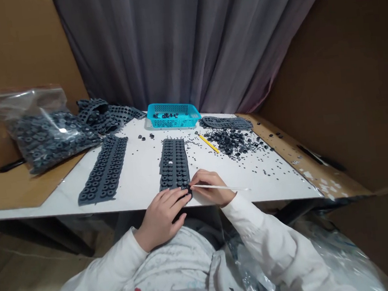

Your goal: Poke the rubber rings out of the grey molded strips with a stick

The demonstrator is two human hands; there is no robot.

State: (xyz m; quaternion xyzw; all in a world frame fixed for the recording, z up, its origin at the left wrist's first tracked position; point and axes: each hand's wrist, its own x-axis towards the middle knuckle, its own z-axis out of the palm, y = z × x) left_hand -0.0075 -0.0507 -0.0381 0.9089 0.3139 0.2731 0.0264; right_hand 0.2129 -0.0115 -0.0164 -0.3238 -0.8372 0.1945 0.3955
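A dark grey rubber sheet (pixel 173 165) with rows of round raised knobs lies in front of me, its near end at the table's front edge. My left hand (pixel 164 217) rests on that near end with the fingers stretched out flat, covering part of it. Pinched in my right hand (pixel 213 187) is a thin white stick (pixel 223 187); its inner end is at the sheet's near right corner, beside my left fingertips. A small dark piece (pixel 189 190) shows there, partly hidden by the fingers.
A second knobbed sheet (pixel 105 170) lies left, near a clear bag (pixel 47 136) of dark pieces and piled sheets (pixel 105 115). Behind stands a blue basket (pixel 174 123). To the right are a yellow stick (pixel 209 144), loose black pieces (pixel 231 142) and a folded sheet (pixel 226 122).
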